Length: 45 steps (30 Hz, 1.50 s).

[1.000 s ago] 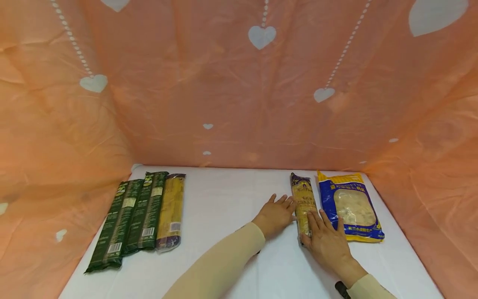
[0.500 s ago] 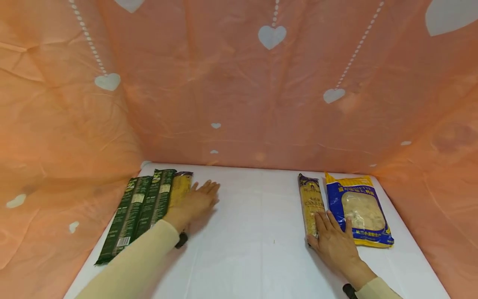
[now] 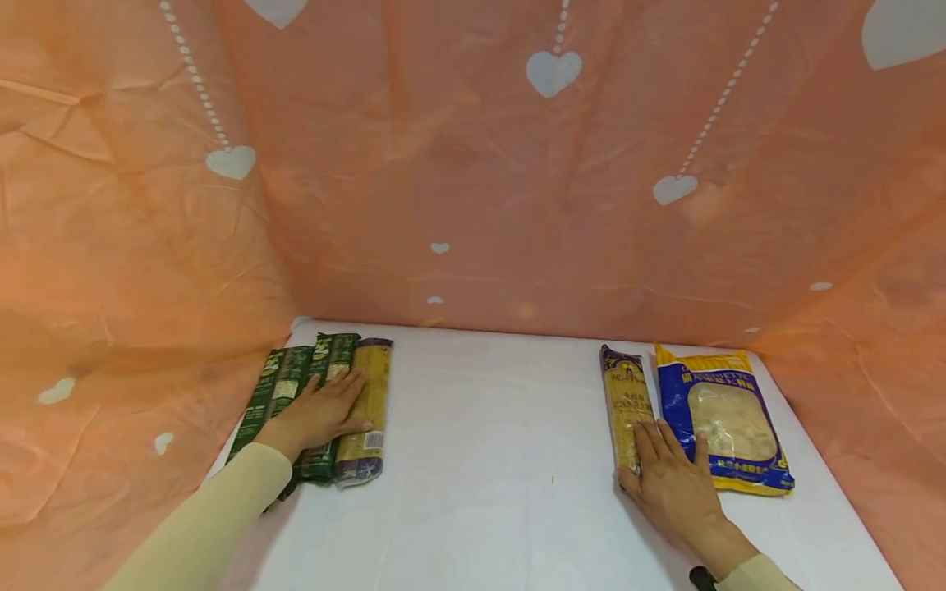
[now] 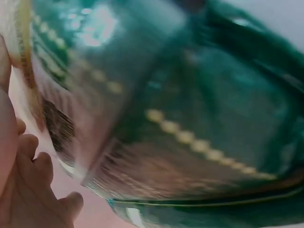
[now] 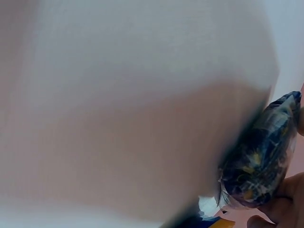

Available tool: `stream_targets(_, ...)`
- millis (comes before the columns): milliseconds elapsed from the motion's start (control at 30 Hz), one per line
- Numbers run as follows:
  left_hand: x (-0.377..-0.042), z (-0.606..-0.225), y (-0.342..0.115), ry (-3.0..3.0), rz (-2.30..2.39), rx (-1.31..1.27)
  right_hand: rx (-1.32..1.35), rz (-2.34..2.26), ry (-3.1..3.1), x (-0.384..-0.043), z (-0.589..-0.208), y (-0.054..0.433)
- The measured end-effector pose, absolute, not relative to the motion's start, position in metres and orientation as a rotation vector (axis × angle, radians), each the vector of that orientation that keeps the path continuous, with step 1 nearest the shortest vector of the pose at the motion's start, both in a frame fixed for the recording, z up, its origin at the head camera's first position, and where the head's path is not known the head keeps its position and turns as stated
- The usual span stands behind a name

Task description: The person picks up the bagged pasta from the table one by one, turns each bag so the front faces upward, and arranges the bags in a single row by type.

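Observation:
My left hand (image 3: 314, 417) rests palm down over a green spaghetti pack (image 3: 334, 355), fingers stretched toward the yellow spaghetti pack (image 3: 378, 382) beside it. A second green pack (image 3: 259, 404) lies at the far left, partly covered by my wrist. Large and blurred, green wrapping (image 4: 213, 118) fills the left wrist view. At right, my right hand (image 3: 674, 491) lies on the lower part of another yellow spaghetti pack (image 3: 626, 392), fingers extended on top and thumb at its left edge. That pack's dark end (image 5: 256, 161) shows in the right wrist view.
A blue and yellow pasta bag (image 3: 732, 420) lies just right of my right hand. White cloth (image 3: 488, 443) covers the table between the two groups. Orange fabric (image 3: 473, 205) with pale hearts rises behind and at both sides.
My left hand has left the right-hand spaghetti pack and swept left onto the packs at the left. My right hand stays on its pack. The head view has shifted slightly left.

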State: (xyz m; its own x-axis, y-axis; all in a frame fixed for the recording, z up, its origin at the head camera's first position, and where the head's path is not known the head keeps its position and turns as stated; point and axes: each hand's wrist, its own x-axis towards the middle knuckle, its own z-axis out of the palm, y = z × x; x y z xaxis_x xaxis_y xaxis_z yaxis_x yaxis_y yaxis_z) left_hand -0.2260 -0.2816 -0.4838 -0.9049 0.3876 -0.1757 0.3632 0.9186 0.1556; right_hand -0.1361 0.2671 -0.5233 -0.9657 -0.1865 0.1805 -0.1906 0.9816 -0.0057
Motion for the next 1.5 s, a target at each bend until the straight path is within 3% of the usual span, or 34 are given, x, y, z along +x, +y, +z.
stream_targets(467,-0.219,-0.498,-0.242,2.889,0.056,0.546,0.279,0.082,-2.909,-0.136,-0.526,0.264)
stream_targets(1167,-0.175,-0.522,-0.089,2.941,-0.02,0.716,0.267,0.091,-2.914,-0.136,-0.526,0.262)
stream_targets(1500,-0.164,-0.523,-0.076,2.903,0.134,0.719,0.231,0.14,-2.911,-0.136,-0.527,0.257)
